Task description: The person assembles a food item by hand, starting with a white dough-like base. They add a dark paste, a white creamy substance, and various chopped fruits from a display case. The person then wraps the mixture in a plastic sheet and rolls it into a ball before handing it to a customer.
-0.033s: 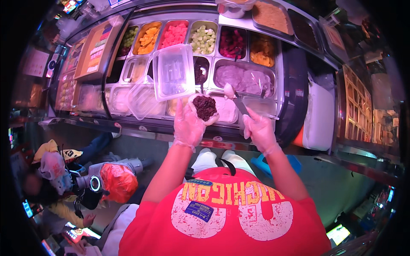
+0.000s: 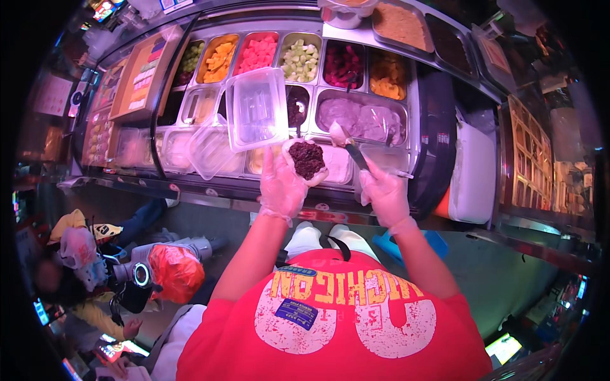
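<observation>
A worker in a red T-shirt (image 2: 337, 343) stands against the near edge of a food counter (image 2: 305, 204), with both hands in clear gloves, presumably for hygiene, held over the nearest row of pans. The left hand (image 2: 283, 190) is turned up like a saucer, one digit pointing away along the left side of a pale, soft-looking round (image 2: 289, 166) heaped with a dark, grainy filling (image 2: 307, 160). The round rests on that hand, level, it seems, so that the loose heap stays put; how far the other fingers curl underneath cannot be told.

To the right, the right hand (image 2: 386, 197) closes around the dark handle of a spatula (image 2: 358, 159), its tip angled far and left, carrying a whitish dollop (image 2: 338, 134). The slanting grip probably lets the blade reach pan and round alike without crossing arms.

Between the hands and just beyond lies a pan of pale pink cream (image 2: 337, 166), likely set near for easy reach. Farther on, a wide pan holds purple paste (image 2: 356, 119); to its left a clear plastic tub (image 2: 257, 109) sits tilted over the wells. In the farthest row, cut fruit (image 2: 300, 58) is sorted by colour into separate steel pans, perhaps to prevent mixing.
</observation>
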Demonstrator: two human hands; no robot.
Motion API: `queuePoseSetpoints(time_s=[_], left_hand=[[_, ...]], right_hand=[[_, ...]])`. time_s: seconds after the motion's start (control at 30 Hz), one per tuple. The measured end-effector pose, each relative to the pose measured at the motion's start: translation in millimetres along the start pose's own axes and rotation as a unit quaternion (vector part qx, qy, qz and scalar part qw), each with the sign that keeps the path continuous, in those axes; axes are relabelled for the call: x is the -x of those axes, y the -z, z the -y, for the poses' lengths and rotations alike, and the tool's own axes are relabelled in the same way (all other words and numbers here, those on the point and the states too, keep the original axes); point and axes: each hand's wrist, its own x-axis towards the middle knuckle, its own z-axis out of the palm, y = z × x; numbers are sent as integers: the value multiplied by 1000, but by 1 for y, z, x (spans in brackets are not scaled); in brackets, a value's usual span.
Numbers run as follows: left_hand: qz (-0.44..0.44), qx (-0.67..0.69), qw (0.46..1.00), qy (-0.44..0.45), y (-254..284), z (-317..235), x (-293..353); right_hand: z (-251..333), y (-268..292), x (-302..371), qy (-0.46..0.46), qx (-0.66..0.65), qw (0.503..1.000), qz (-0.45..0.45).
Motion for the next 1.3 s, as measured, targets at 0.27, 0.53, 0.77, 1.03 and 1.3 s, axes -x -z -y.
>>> queuePoseSetpoints(time_s=[0.27,0.53,0.77,1.03,1.3], left_hand=[[73,82,994,25,-38,19,-20],[44,91,995,-15,-57,-4,-14],[142,87,985,47,-66,-14,-2],[95,154,982,46,-72,-15,2],[109,144,983,43,-77,-19,-10]], right_hand=[[-9,-28,18,275,468,834,-100],[21,13,34,378,513,767,-74],[62,30,-1,428,530,729,-72],[35,54,-14,437,495,746,-85],[34,22,-19,442,517,725,-110]])
